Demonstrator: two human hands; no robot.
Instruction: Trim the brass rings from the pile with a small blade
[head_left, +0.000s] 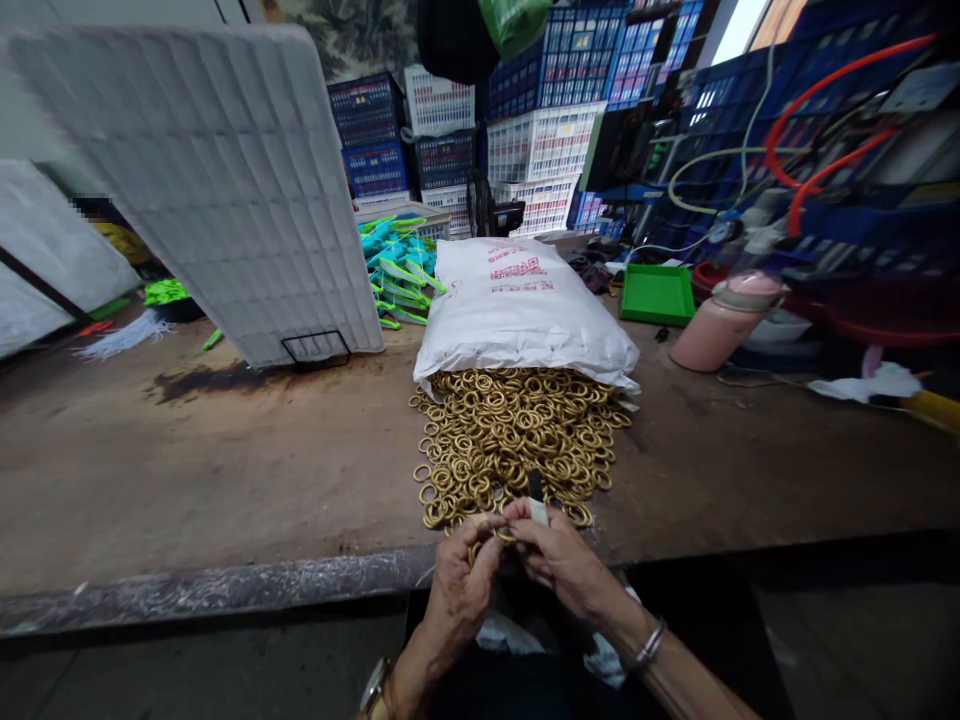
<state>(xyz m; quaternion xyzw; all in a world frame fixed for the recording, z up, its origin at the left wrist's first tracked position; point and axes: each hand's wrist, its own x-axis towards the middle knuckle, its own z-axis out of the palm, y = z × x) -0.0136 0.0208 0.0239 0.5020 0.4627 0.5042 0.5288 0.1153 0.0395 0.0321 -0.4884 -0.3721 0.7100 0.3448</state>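
1. The left hand is seen at the near edge of the bench. Its fingers are pinched shut on a single brass ring, which is largely hidden by them.
2. The right hand is closed around a small tool with a pale handle and a dark tip. The tip is pointed up and away from the person.
3. The two hands are held touching each other, just in front of the pile of rings.
4. The pile is spread on the bench from the open mouth of a white sack, which is laid flat and printed with red characters.
5. A wristwatch is worn on the left wrist and a metal bracelet on the right.
6. A white ribbed panel is propped up on the bench to the left of the sack. Turquoise plastic pieces are heaped further back between the two.
7. A green tray and a tilted pink flask are found to the right of the sack.
8. Blue and white crates are stacked behind the bench, and a red hose is looped at the right.
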